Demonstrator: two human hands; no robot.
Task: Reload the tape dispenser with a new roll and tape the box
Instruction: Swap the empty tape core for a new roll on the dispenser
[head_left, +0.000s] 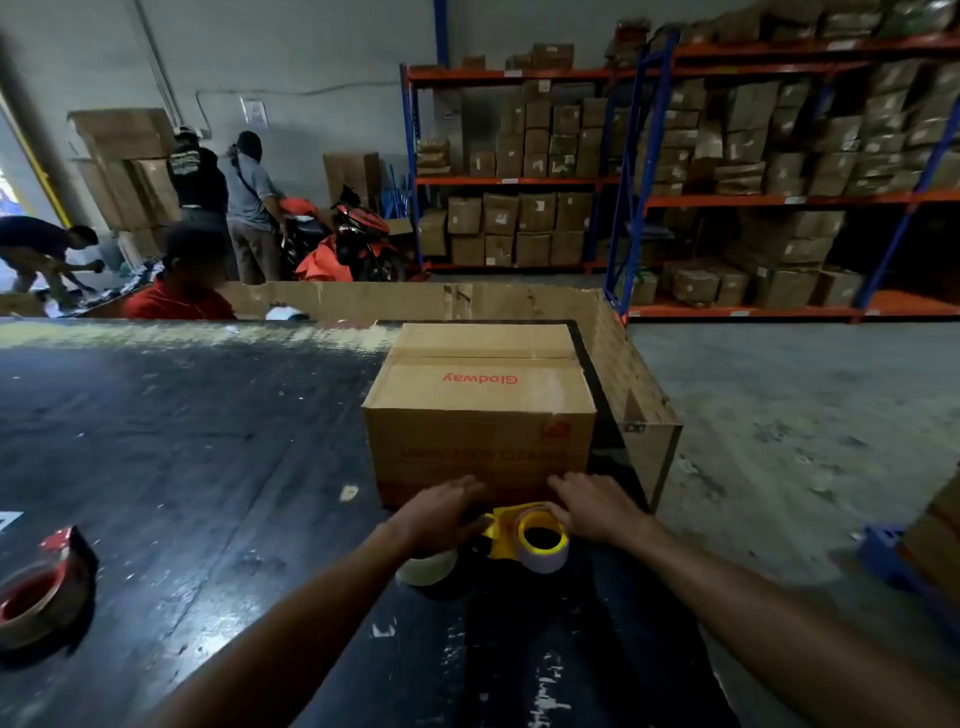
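The yellow plastic tape dispenser (501, 527) sits on the dark tabletop (208, 441) right against the near face of the brown cardboard box (480, 410), with a yellow-cored roll of clear tape (543, 540) at its near right end. Whether that roll is actually seated on the hub I can't tell. Left hand (441, 514) covers the dispenser's left side with its fingers loosely spread, right hand (597, 506) rests flat beside the roll with its fingers apart, neither clamped on anything as far as I can see.

Biggest risk imo: the serrated blade end is hidden under the left hand, so a blind grab could nick a finger. The roll could also slip off and roll away. A pale tape roll (428, 566) lies just near-left, easy to knock. The box's top seam looks untaped. A red dispenser (44, 587) sits far left.
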